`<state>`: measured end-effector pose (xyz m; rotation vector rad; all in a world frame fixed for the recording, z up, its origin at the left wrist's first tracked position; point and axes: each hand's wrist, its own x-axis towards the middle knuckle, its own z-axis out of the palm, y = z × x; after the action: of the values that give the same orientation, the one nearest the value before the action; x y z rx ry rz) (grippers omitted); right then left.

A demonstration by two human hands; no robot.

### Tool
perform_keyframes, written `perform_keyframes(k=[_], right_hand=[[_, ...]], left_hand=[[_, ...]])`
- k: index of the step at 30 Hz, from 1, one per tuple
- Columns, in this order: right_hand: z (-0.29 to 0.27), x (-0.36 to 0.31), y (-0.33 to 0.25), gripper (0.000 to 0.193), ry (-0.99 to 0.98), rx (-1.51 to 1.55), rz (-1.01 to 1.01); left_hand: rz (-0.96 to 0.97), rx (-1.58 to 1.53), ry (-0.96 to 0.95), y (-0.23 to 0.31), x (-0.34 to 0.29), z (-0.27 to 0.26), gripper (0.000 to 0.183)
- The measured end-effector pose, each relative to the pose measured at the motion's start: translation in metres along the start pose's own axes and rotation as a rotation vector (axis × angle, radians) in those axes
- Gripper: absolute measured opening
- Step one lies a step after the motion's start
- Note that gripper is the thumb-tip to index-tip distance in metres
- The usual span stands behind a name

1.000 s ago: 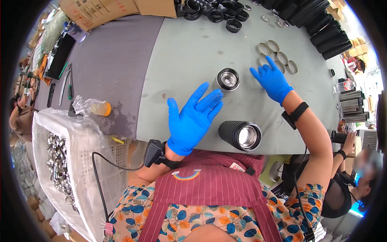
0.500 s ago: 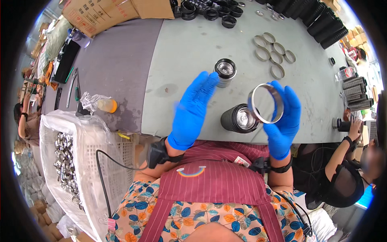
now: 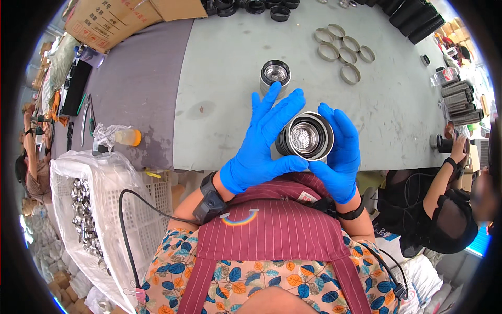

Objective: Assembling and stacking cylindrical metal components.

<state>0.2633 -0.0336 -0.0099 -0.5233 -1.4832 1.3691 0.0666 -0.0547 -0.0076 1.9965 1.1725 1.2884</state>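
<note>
My gloved left hand (image 3: pixel 261 142) curves around the left side of a black ribbed cylinder (image 3: pixel 283 141), its thumb at the near side and its fingers stretched toward the far side. Inside the cylinder's mouth shows a silvery perforated strainer (image 3: pixel 303 139). My gloved right hand (image 3: pixel 339 152) closes from the right on a shiny metal ring (image 3: pixel 328 131), which now lies around the cylinder's mouth. How far down the ring sits is hidden by my hands. Just beyond my left fingertips stands a second cylinder with a black rim (image 3: pixel 275 71).
Several loose metal rings (image 3: pixel 350 74) lie farther back on the grey table (image 3: pixel 219 78). Black parts and a cardboard box (image 3: pixel 107 21) line the back. At left are a bottle with an orange cap (image 3: pixel 128 137) and a plastic-lined crate (image 3: pixel 112 178). A co-worker's arm (image 3: pixel 439 178) is at right.
My right hand has brought the metal ring left and down onto the cylinder's mouth. My left hand has moved in to the cylinder. The view has shifted slightly.
</note>
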Motion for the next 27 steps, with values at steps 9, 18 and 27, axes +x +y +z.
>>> perform_keyframes(k=[9,18,27], right_hand=[[-0.002,0.002,0.003,0.085,-0.015,-0.094,0.001],[-0.002,0.003,0.008,0.083,-0.037,-0.142,-0.004],[-0.004,0.000,0.009,0.083,-0.051,-0.152,-0.009]], left_hand=[[-0.010,-0.064,0.011,-0.005,-0.001,0.004,0.087],[-0.035,-0.093,-0.001,-0.011,-0.005,0.006,0.086],[-0.037,-0.114,-0.001,-0.011,-0.008,0.009,0.084]])
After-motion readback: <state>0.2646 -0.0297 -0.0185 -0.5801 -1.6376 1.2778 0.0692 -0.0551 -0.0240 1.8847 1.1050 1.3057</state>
